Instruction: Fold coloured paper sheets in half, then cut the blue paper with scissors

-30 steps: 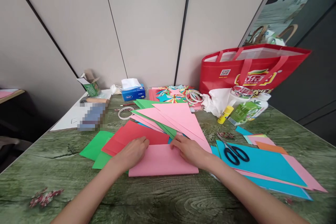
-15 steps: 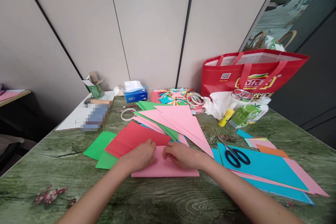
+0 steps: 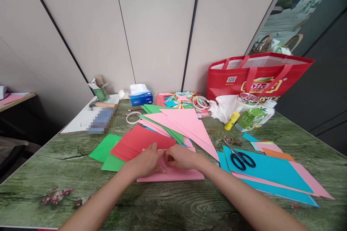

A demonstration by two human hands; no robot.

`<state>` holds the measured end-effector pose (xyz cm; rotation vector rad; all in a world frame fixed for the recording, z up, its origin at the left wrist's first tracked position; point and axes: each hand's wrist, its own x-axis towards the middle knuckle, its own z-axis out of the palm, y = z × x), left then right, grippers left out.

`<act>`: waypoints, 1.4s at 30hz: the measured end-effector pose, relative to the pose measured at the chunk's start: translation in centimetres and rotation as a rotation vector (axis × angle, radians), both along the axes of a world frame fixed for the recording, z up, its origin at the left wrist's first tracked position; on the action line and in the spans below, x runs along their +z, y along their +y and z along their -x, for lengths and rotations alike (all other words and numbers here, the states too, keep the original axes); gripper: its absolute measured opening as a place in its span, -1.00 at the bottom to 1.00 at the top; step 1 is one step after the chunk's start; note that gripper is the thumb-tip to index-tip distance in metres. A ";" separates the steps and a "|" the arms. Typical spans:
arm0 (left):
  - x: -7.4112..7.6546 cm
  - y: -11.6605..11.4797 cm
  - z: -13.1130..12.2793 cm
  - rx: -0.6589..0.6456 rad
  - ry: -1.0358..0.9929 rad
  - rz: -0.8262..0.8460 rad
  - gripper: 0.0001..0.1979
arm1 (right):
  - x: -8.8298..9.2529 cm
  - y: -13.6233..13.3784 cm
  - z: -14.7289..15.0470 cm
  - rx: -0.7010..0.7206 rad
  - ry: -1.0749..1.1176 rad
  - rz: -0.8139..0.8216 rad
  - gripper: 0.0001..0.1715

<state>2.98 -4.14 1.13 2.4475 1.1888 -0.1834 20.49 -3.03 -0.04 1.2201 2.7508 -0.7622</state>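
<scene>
A folded pink paper sheet [image 3: 179, 175] lies on the green wood-grain table [image 3: 162, 205] right in front of me. My left hand [image 3: 148, 160] and my right hand [image 3: 183, 158] meet at the middle of its far edge, fingertips almost touching, fingers pinched and pressing on the paper. Behind the hands lie a red sheet [image 3: 138, 140] and a fan of pink and green sheets [image 3: 181, 122].
Black scissors [image 3: 240, 158] rest on blue and pink sheets [image 3: 271, 171] to the right. Green sheets [image 3: 105, 149] lie left. Further back stand a yellow glue stick [image 3: 231, 120], a tissue box [image 3: 141, 95], tape rolls [image 3: 200, 101], a red bag [image 3: 257, 75] and a small green carton [image 3: 99, 90].
Both hands slid inward along the pink sheet's far edge, from apart at its corners to meeting in the middle. The camera tilted slightly.
</scene>
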 end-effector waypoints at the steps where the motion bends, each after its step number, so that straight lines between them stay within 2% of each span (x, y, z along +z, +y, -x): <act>1: 0.0 -0.1 0.0 -0.004 -0.009 -0.006 -0.58 | -0.2 -0.1 0.0 0.005 0.030 0.014 -0.80; 7: 0.0 -0.9 -0.6 0.009 0.018 -0.057 -0.36 | 0.3 -1.7 0.3 0.006 -0.022 0.074 -0.80; 14: -0.7 -1.4 -1.0 0.029 0.043 -0.118 -0.13 | 0.6 -4.2 0.3 -0.040 -0.121 -0.054 -0.75; 19: -0.9 -1.2 -0.8 0.025 0.028 -0.095 -0.10 | 1.2 -5.6 -0.8 -0.089 -0.183 0.011 -0.74; 22: -0.4 -1.3 -1.6 0.068 0.067 -0.081 -0.21 | 1.7 -6.2 -2.0 -0.133 -0.224 0.045 -0.73; 25: -0.3 -1.6 -2.7 0.134 0.130 -0.139 -0.35 | 1.7 -6.6 -3.1 -0.165 -0.253 0.048 -0.72; 28: -0.9 -1.9 -3.1 0.143 0.193 -0.217 -0.27 | 1.4 -6.8 -4.1 -0.188 -0.276 0.047 -0.73; 32: -1.5 -1.6 -1.9 0.045 0.141 -0.177 -0.11 | 1.0 -6.8 -5.2 -0.224 -0.287 0.075 -0.74; 38: -1.2 -0.4 1.0 -0.037 0.136 -0.090 0.07 | 1.6 -6.5 -5.6 -0.216 -0.323 0.090 -0.73; 42: -2.3 0.5 3.2 -0.129 0.012 -0.052 0.09 | 1.7 -6.3 -5.8 -0.197 -0.358 0.088 -0.74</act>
